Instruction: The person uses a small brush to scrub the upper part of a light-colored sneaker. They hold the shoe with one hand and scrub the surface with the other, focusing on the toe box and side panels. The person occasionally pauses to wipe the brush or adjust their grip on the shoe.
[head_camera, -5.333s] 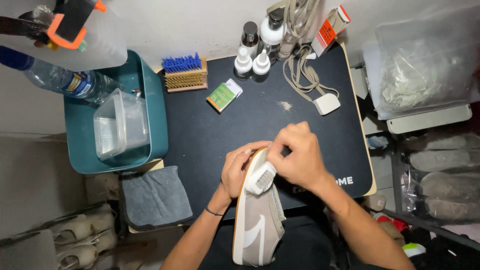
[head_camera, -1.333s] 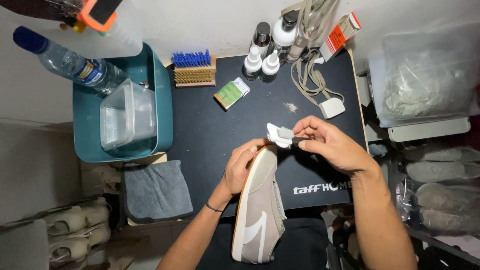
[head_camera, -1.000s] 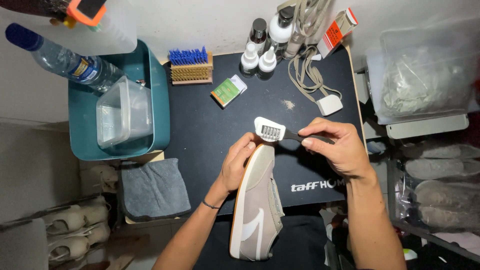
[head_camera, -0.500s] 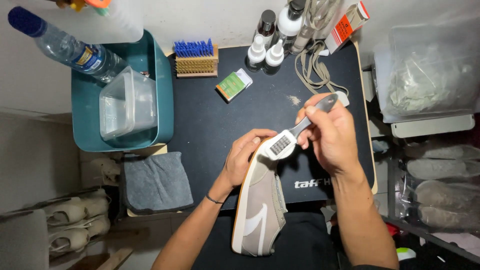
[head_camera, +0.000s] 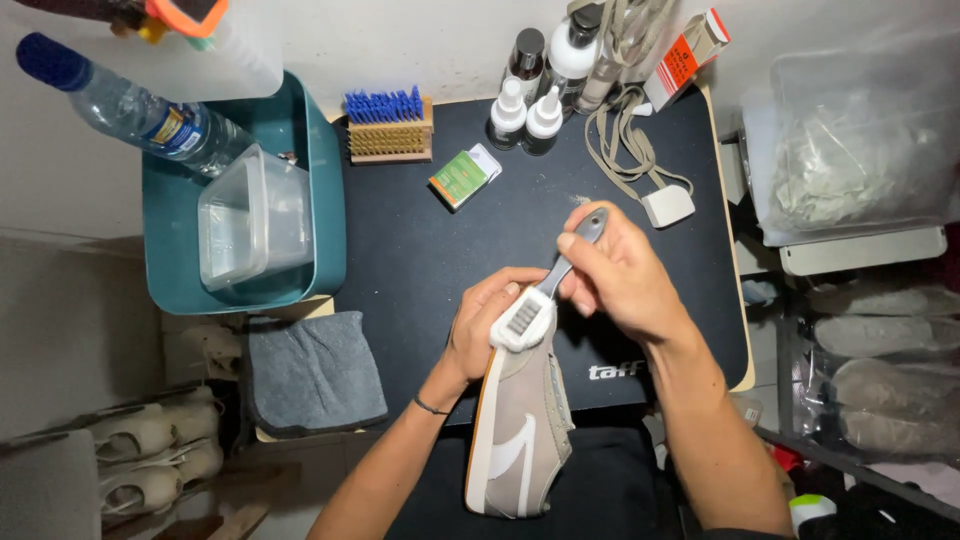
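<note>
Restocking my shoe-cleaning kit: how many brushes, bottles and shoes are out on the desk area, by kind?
Brushes: 2, small brush in right hand, wooden brush.
Bottles: 5, water bottle, four cleaner bottles.
Shoes: 1, grey shoe held by left hand.
Total: 8

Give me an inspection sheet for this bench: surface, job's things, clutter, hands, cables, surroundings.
Surface: black desk mat, light specks near its middle.
Job's things: beige sneaker held on its side, toe toward the table; small white-headed brush at the toe.
Clutter: blue-bristled wooden brush, green packet, spray bottles, loose laces.
Hands: left hand grips the sneaker's toe; right hand holds the brush handle.
Cables: nothing seen.
Surroundings: teal tub with a clear container and water bottle; grey cloth; shoes on shelves at both sides.
</note>
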